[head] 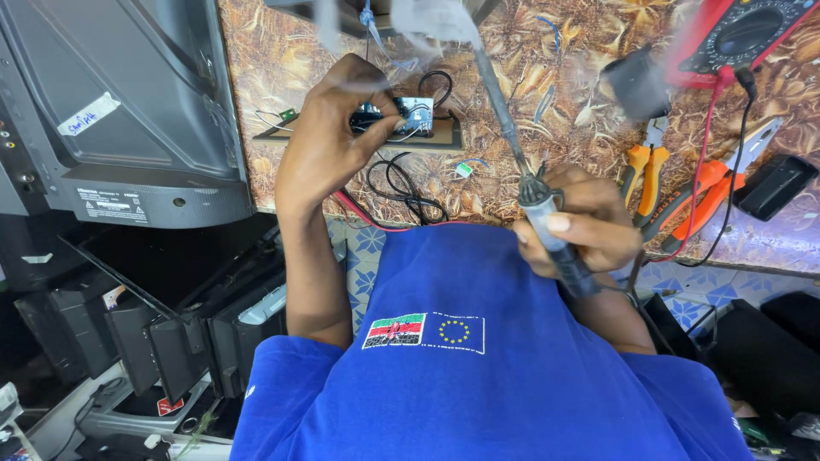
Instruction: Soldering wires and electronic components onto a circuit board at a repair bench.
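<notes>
My left hand [337, 128] reaches out over the workbench and pinches a small blue circuit board [416, 113] that lies on a dark flat plate [444, 137] with thin wires attached. My right hand [589, 224] grips the black handle of a soldering iron [512, 141]; its long metal shaft points up and away, and the tip is lost in a blurred pale haze near the top edge. Black cables [401, 183] loop on the bench between the two hands. My blue shirt fills the lower middle of the view.
The bench [555, 77] has a brown leaf-patterned cover. A red multimeter [743, 34] with red and black leads sits top right, with orange-handled pliers [645, 171], cutters [717, 183] and a black box [776, 186] below it. A grey television back [120, 111] and stacked dark electronics [171, 333] stand at left.
</notes>
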